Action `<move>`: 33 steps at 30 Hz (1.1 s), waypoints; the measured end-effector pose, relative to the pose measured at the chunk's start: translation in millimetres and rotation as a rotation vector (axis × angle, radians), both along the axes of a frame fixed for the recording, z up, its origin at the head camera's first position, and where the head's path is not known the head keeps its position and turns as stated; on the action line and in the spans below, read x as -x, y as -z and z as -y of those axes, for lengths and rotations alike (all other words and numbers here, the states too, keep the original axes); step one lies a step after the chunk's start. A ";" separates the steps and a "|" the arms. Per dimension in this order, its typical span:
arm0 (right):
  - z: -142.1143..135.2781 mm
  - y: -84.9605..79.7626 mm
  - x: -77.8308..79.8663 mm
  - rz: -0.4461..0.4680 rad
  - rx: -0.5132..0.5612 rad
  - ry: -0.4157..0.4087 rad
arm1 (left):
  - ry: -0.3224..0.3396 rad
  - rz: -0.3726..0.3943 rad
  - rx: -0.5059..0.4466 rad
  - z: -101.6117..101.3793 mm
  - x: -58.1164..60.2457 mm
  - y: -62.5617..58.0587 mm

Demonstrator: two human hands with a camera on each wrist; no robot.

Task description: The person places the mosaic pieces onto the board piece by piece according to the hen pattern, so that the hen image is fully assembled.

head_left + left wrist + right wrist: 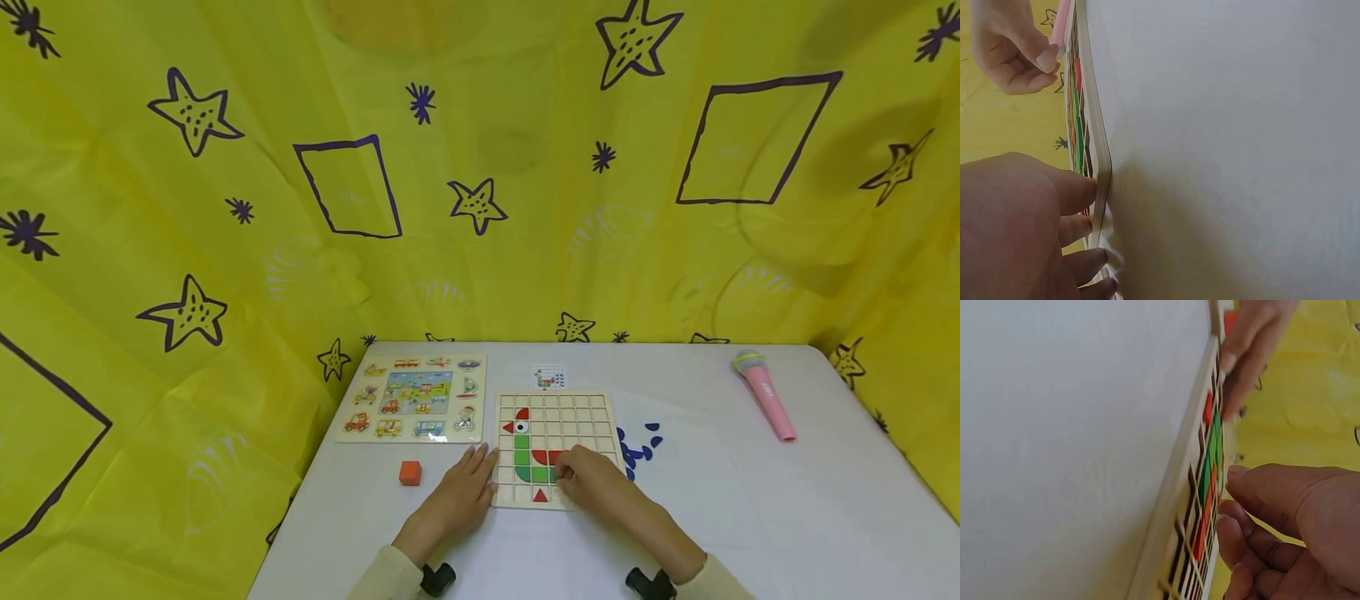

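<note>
A wooden grid board [588,425] lies on the table, with red and green pieces and an eye piece forming a bird shape. At its left edge my left hand [461,492] rests with fingers extended, and the thumb [1079,190] touches the board's side. My right hand [596,483] is over the lower right part of the grid, beside the green squares [538,474]. Its fingers [1232,534] are curled and the thumb is close to the index finger. Whether a small piece sits between those fingertips is hidden. A red triangle [540,496] lies in the bottom row.
Several loose blue pieces [652,427] lie right of the grid board, partly behind my right hand. A small pattern card [549,377] is behind the board. A vehicle picture puzzle [480,371] and an orange cube [410,473] are left; a pink microphone [768,404] lies far right.
</note>
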State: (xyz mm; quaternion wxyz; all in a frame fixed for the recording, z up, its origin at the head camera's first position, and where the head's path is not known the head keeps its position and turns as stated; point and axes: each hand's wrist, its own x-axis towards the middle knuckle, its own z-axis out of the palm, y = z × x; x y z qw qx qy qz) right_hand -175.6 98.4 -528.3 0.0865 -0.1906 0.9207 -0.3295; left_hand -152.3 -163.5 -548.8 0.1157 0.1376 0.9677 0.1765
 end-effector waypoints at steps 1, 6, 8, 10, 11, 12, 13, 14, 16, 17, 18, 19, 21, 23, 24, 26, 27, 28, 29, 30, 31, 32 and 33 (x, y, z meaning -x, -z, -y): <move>-4.6 -0.9 2.9 0.002 -0.002 0.018 | 0.001 -0.001 -0.001 0.1 -0.2 -0.1; -31.6 -6.6 16.8 0.000 -0.011 0.065 | 0.002 -0.003 -0.001 0.2 -0.4 -0.6; -43.3 -9.2 23.3 -0.009 -0.020 0.066 | 0.000 -0.001 -0.002 -0.1 -0.4 -1.0; -55.4 -11.7 30.9 -0.017 -0.034 0.069 | -0.001 0.001 -0.001 -0.3 -0.2 -1.5; -61.7 -13.2 34.7 -0.021 -0.042 0.075 | 0.001 -0.003 0.000 -0.5 -0.2 -1.6; -68.2 -14.3 38.6 -0.027 -0.052 0.083 | 0.003 -0.005 0.001 -0.6 -0.1 -1.7; -74.9 -15.5 42.4 -0.028 -0.062 0.094 | 0.004 -0.006 0.001 -0.7 -0.1 -1.9; -81.6 -16.3 46.2 -0.028 -0.072 0.107 | 0.004 -0.007 0.002 -0.7 -0.1 -2.3; -94.8 -17.1 53.0 -0.019 -0.092 0.143 | 0.006 -0.009 -0.002 -0.7 -0.1 -2.5; -101.1 -17.4 55.9 -0.015 -0.107 0.160 | 0.005 -0.008 -0.005 -0.7 0.0 -2.4; -107.0 -17.1 58.7 -0.008 -0.118 0.175 | 0.004 -0.009 -0.005 -0.5 0.0 -2.5; -112.5 -16.6 61.3 0.003 -0.126 0.191 | 0.003 -0.007 -0.005 -0.5 0.0 -2.6; -121.8 -14.5 65.5 0.016 -0.142 0.221 | 0.001 -0.005 -0.002 -0.2 -0.1 -2.2; -128.2 -11.8 68.7 0.030 -0.157 0.250 | 0.001 -0.005 0.004 0.2 -0.1 -1.6; -130.6 -9.7 70.2 0.039 -0.161 0.262 | 0.001 -0.006 0.006 0.3 -0.2 -1.4; -133.4 -6.0 72.5 0.059 -0.171 0.275 | -0.001 -0.001 0.006 0.5 -0.3 -1.2; -133.8 -4.2 73.4 0.065 -0.175 0.277 | -0.001 0.001 0.006 0.5 -0.1 -1.2; -133.7 -2.7 74.3 0.074 -0.174 0.278 | -0.003 0.003 0.003 0.5 -0.1 -1.2; -133.2 -1.1 75.2 0.076 -0.173 0.275 | -0.003 0.003 0.000 0.4 0.1 -1.6; -132.4 0.1 75.8 0.077 -0.169 0.271 | -0.004 0.005 -0.001 0.3 0.2 -1.9; -131.4 1.0 76.2 0.073 -0.166 0.268 | -0.005 0.008 -0.003 0.2 0.3 -2.0; -129.8 2.0 76.2 0.066 -0.162 0.267 | -0.004 0.009 -0.002 0.1 0.3 -2.3; -128.3 2.7 76.3 0.055 -0.156 0.263 | -0.003 0.009 -0.003 0.0 0.3 -2.2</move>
